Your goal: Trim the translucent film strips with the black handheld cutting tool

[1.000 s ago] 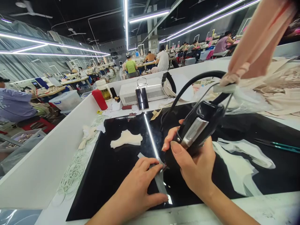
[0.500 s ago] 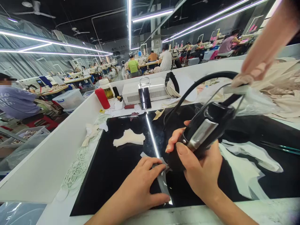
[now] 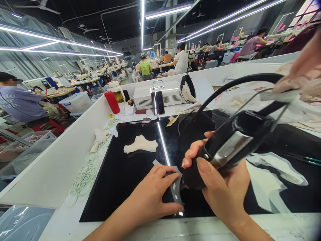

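My right hand (image 3: 220, 190) is wrapped round a black corded hand tool (image 3: 233, 144) with a silver plate, its tip down on the glossy black work surface (image 3: 120, 177). My left hand (image 3: 150, 197) lies flat with fingers spread, pressing a thin grey strip (image 3: 175, 187) against the surface right beside the tool's tip. The tool's black cable (image 3: 225, 88) arcs up and to the right. A cream fabric piece (image 3: 140, 144) lies farther back on the black surface.
A white machine box (image 3: 160, 94), a red bottle (image 3: 112, 101) and a jar stand at the back. White elastic cord (image 3: 86, 170) lies along the left wall. Pale fabric (image 3: 273, 177) and tweezers (image 3: 303, 157) lie right. Another person's arm (image 3: 301, 73) reaches in. Co-workers sit beyond.
The camera view has shifted, so tool and hands sit slightly lower and to the right. My hands keep the same grip and press; the arm at top right has moved farther right.
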The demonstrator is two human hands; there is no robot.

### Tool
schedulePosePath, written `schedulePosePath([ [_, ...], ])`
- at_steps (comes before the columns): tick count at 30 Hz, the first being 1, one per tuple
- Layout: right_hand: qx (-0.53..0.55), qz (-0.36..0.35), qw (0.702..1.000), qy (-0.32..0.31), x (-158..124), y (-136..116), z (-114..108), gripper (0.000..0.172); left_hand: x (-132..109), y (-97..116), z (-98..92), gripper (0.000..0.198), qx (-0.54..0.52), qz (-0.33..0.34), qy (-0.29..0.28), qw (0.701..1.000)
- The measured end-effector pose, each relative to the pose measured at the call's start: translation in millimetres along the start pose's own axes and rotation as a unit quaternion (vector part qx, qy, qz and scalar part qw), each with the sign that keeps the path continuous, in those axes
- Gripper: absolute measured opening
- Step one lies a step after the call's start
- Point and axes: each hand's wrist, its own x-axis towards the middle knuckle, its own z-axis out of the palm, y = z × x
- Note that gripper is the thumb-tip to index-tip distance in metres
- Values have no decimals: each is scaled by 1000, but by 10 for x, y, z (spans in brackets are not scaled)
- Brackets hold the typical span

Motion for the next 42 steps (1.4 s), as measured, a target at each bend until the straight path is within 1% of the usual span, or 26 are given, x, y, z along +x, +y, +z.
schedulePosePath([
  [6,4,2,1000,-28,-97,-18,-52,30,9,-35,20,77,5,20,10,1000],
  [10,-12,-2,1000,-12,-91,-35,-39,25,12,-60,22,77,11,26,8,1000],
  [14,5,20,1000,-18,-83,-78,-53,37,-3,-73,36,78,12,34,20,999],
  [17,21,19,999,-21,-115,-110,-76,44,-8,-70,40,79,17,35,21,999],
  [29,26,21,999,-28,-156,-110,-76,45,20,-71,41,77,16,34,25,999],
  [37,3,15,1000,-26,-161,-103,-83,39,-24,-90,72,78,2,44,35,998],
  [39,0,9,1000,-21,-134,-98,-111,40,-36,-107,76,73,-5,53,52,997],
  [40,-2,6,1000,-21,-113,-96,-133,40,-40,-117,74,65,-7,60,65,996],
  [42,-17,-1,1000,-15,-57,-94,-190,40,-48,-141,65,41,-2,71,93,993],
])
